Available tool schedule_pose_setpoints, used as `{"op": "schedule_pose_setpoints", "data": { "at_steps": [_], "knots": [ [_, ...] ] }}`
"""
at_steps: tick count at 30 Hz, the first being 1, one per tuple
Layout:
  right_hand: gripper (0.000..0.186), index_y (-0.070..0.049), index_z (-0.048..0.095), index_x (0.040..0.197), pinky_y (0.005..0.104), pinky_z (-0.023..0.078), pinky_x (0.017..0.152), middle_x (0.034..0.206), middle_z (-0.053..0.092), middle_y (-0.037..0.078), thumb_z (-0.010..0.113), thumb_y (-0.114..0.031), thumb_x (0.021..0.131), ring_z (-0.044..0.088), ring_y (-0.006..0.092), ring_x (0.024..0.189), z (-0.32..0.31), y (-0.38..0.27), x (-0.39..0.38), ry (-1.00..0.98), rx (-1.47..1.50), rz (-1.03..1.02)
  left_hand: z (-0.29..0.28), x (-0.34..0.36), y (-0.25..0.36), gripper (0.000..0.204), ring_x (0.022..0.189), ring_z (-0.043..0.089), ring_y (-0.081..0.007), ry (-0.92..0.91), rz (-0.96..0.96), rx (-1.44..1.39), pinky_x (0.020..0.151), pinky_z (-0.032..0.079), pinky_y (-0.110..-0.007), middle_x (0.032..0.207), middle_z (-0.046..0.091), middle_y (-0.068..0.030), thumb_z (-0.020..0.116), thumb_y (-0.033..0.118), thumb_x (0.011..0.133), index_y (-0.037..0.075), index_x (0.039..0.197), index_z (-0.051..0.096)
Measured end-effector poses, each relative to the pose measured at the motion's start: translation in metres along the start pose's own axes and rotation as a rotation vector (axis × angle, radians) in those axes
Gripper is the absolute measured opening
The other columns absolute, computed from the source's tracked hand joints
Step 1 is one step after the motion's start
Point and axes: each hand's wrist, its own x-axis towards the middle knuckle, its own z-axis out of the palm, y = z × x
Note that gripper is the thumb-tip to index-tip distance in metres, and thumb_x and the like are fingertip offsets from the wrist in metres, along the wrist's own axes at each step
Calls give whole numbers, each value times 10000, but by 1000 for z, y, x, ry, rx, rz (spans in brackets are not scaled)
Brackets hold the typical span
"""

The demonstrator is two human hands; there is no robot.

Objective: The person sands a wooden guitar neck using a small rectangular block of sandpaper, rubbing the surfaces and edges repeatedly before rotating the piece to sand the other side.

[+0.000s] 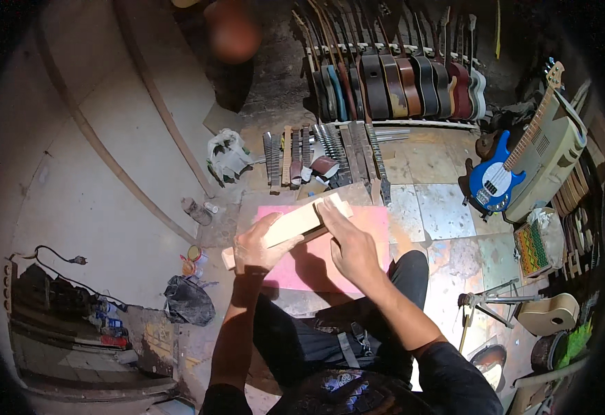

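A pale wooden bar (301, 220), long and squared like an unfinished guitar neck, lies slanted above a pink sheet (371, 223) on the floor. My left hand (257, 247) grips the bar near its lower left end. My right hand (349, 243) rests flat on the bar's upper right part, fingers stretched toward its tip. I sit on the floor with my dark-trousered knees under both forearms.
Several fretted guitar necks (323, 153) lie in a row on the floor beyond the pink sheet. A rack of guitar bodies (399, 86) stands at the back. A blue bass guitar (499, 176) leans at right. A black bag (188, 301) and small cans (193, 259) sit at left.
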Motion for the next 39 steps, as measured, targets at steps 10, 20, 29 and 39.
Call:
{"op": "schedule_pose_setpoints", "data": {
  "at_steps": [10,20,29,39],
  "knots": [
    [659,-100,533,1530,410,613,838,1562,517,231,572,20,883,743,383,997,-5,39,27,-4,-101,-94,21,10,26,598,915,784,-313,56,-50,20,791,614,-386,1010,777,-186,947,353,759,26,1208,726],
    [519,-171,538,1537,491,569,895,1273,689,225,526,-158,1018,706,409,1047,95,107,-19,-55,29,182,-12,-20,-26,575,867,793,-273,174,-95,-43,777,613,-374,961,784,-190,950,334,742,45,1195,744],
    [238,-46,629,1113,495,585,816,968,712,207,488,-30,922,703,384,860,129,119,-48,128,162,210,-12,-39,-38,613,870,780,-340,248,-112,63,784,611,-386,972,776,-182,997,317,677,48,1167,745],
    [338,-97,682,1301,231,468,540,894,649,-49,614,-342,1079,506,37,608,74,116,25,242,1227,901,10,-72,-100,653,1023,736,-284,410,-183,-312,905,591,-388,1127,742,-157,977,163,673,-4,1231,681]
  ]
}}
